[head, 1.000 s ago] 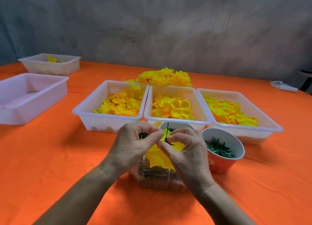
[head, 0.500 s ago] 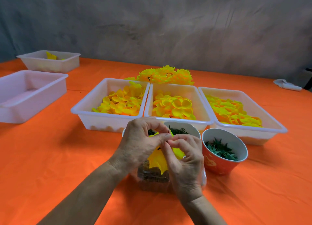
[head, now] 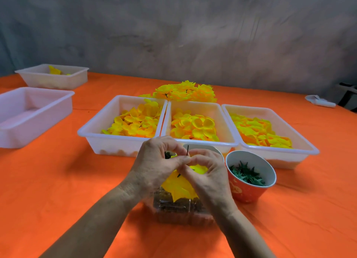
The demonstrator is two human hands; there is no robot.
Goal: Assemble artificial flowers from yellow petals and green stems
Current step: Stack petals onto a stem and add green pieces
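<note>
My left hand and my right hand meet low in the middle of the head view, fingertips pinched together on a thin dark green stem that pokes up between them. Yellow petals threaded on the stem hang below my fingers, partly hidden by both hands. Behind them stand three white trays of loose yellow petals: left, middle and right. A pile of finished yellow flowers lies beyond the trays.
A red cup of green pieces stands right of my hands, a white bowl sits behind them and a clear box lies under them. Two more white trays are at far left on the orange table. A white object lies far right.
My hands stay together on the stem and petals, shifting slightly. The petals now hang lower beneath my fingers and the stem tip still sticks up.
</note>
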